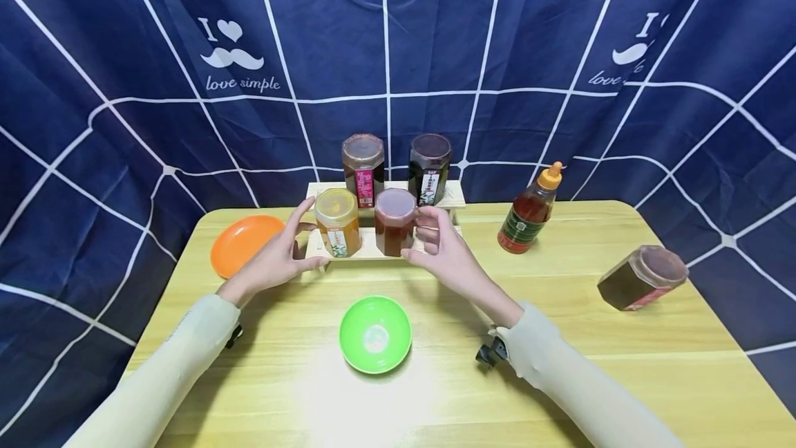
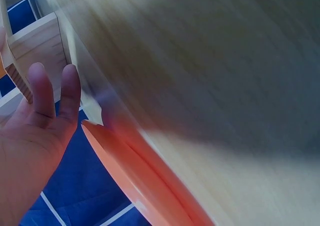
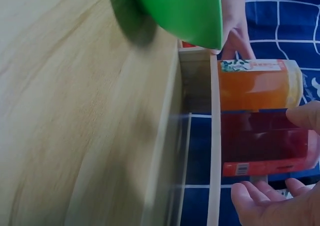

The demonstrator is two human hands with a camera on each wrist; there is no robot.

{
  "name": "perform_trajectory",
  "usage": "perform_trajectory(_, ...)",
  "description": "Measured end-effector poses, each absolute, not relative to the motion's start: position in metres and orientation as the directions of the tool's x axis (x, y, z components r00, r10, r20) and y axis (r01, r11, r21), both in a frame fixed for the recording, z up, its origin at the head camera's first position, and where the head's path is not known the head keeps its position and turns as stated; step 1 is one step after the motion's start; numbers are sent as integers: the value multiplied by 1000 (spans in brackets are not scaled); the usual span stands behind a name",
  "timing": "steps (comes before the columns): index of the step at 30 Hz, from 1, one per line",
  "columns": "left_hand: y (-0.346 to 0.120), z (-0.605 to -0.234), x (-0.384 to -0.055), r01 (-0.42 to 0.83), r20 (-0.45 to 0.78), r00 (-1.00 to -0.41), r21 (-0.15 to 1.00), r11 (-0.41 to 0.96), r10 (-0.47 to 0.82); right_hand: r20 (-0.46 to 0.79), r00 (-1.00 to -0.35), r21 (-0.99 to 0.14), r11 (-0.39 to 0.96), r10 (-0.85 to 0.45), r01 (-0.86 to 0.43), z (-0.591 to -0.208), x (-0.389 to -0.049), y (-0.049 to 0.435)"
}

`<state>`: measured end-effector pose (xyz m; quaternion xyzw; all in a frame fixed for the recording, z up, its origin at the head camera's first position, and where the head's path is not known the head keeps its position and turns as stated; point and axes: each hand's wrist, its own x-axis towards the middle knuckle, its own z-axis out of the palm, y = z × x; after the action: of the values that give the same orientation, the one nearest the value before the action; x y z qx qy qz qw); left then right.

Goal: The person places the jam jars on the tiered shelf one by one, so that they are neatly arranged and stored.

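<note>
A two-step wooden rack (image 1: 317,249) stands at the back of the table. On its lower step are a jar of amber honey (image 1: 345,230) with a yellow lid and, to its right, a dark red jar (image 1: 392,235). Two darker jars stand on the upper step, one with a pink label (image 1: 365,185) and one with a white label (image 1: 429,182). My left hand (image 1: 280,251) is spread at the rack's left end, beside the amber jar; contact is unclear. My right hand (image 1: 444,244) spreads loosely beside the dark red jar, its lower fingers apart from the jar in the right wrist view.
A green bowl (image 1: 357,327) sits in front of the rack. An orange plate (image 1: 239,244) lies at the left, near my left forearm. To the right stand a squeeze bottle (image 1: 525,220) with an orange cap and another dark jar (image 1: 631,282). Blue cloth (image 1: 448,40) hangs behind.
</note>
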<state>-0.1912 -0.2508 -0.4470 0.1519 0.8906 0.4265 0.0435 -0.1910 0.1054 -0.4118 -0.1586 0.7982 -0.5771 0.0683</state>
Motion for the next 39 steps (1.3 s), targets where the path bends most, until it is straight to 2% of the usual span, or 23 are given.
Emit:
perform_trajectory(20,-251,-448,-191,254,70,-947,760,598,313,124,-953,-947,254,-278,-197,-391,-164,146)
perform_trajectory(31,-251,-448,-191,243,55,-948,760,602,313,229,-959,-919,288,-165,-269,-383,-146,185)
perform_trajectory(39,-251,-448,-191,246,56,-946,766,594,319,309,-946,-903,281,-98,-324,-380,-137,231)
